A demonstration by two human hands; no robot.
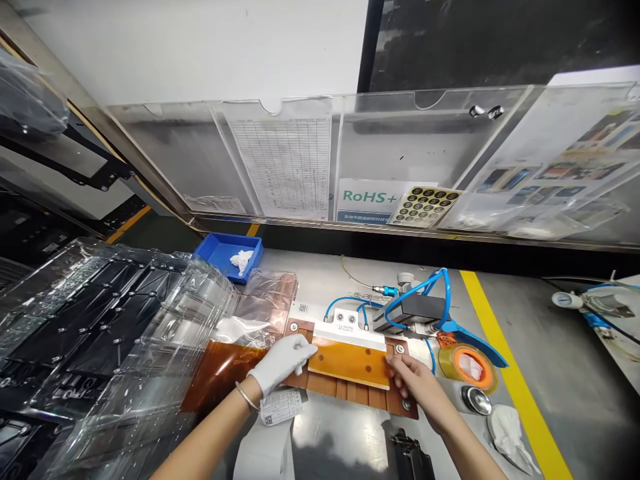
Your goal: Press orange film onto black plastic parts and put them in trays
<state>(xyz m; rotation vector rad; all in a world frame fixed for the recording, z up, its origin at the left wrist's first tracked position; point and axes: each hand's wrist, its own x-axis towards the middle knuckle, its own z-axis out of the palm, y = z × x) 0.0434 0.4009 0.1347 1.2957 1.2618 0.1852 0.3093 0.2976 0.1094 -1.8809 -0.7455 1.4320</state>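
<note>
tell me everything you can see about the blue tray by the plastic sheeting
The blue tray is a shallow, open-topped rectangular tray of bright blue moulded-looking plastic. It sits on the grey bench, behind the clear plastic sheeting, which reaches its near corner. A crumpled white cloth or tissue lies inside, towards the right.

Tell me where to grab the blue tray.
Pinch the blue tray by its right rim, coming from above with your thumb inside. It's a shallow open box with a raised wall, and that side looks free, while clear plastic sheeting crowds its left corner. Keep it level: the white tissue inside looks loose.
</note>
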